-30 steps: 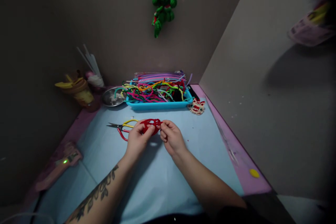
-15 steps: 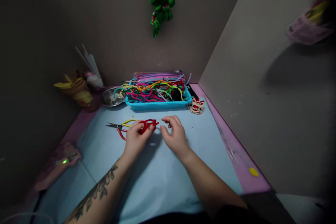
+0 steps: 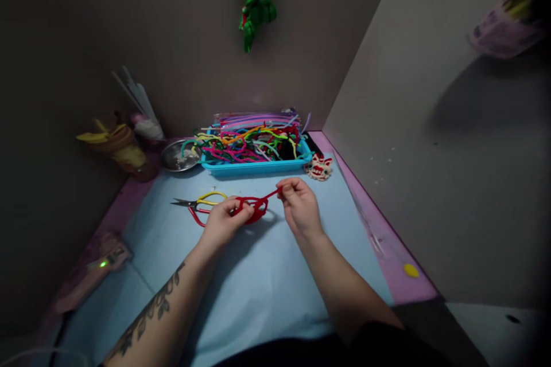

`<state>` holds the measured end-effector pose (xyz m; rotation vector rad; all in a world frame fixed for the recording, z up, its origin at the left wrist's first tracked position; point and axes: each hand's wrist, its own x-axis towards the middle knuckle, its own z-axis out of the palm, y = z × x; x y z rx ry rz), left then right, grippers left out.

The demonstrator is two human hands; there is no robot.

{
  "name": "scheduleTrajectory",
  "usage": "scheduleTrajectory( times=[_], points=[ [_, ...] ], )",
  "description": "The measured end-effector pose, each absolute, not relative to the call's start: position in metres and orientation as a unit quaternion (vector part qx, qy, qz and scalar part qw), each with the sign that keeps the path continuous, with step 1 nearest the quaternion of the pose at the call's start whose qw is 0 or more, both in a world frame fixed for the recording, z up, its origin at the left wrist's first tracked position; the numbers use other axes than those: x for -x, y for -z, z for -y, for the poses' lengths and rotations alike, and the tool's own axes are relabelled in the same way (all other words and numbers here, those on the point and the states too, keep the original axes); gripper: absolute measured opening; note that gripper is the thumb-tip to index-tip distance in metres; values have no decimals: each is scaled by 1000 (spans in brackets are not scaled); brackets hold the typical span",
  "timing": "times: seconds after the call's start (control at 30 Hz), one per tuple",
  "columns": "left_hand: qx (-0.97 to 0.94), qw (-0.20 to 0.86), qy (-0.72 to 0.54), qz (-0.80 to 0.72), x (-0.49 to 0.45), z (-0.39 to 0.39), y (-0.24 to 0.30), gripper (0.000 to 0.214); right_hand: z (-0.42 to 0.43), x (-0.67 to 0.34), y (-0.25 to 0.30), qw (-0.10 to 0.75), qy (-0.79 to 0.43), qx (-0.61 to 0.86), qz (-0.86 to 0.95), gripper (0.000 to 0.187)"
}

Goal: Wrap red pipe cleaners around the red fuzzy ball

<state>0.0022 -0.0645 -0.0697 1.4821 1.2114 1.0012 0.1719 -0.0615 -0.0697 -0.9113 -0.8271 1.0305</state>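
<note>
My left hand pinches a red looped pipe-cleaner piece between thumb and fingers, above the blue cloth. A straight red strand runs from that piece up to the right. Its end is pinched in the fingertips of my right hand. Scissors with one yellow and one red handle lie just left of my left hand, their blades apart and pointing left. Part of the red piece is hidden behind my left fingers.
At the back stands a blue tray full of colourful pipe cleaners. A metal bowl is left of it, a cream-and-red face ornament at its right corner. A pink glue gun with a green light lies at left. Walls rise behind and right.
My right hand has closed on the end of the red strand and drawn it out to the upper right. My left hand still grips the red piece. The view has shifted slightly.
</note>
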Motion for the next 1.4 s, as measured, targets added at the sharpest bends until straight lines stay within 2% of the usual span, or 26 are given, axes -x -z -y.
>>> scheduleTrajectory(
  times=[0.13,0.33,0.47,0.57,0.87,1.23,1.4],
  points=[
    [-525,585,-410,-463,-3,63,72,27,63,-173,69,645,-492,419,407,23],
    [-422,656,-434,-452,0,60,74,33,76,-162,67,548,-279,493,615,14],
    [-406,664,-445,-443,0,60,73,35,78,-158,70,496,-227,491,679,36],
    [-399,666,-461,-430,0,61,72,39,78,-157,73,505,-241,473,681,43],
    [-405,701,-454,-373,4,61,68,43,76,-153,83,565,-305,461,613,33],
    [-431,689,-432,-390,4,61,73,48,77,-159,72,562,-301,465,614,7],
    [-481,655,-421,-403,6,60,71,30,72,-162,77,567,-345,472,580,13]
  ],
)
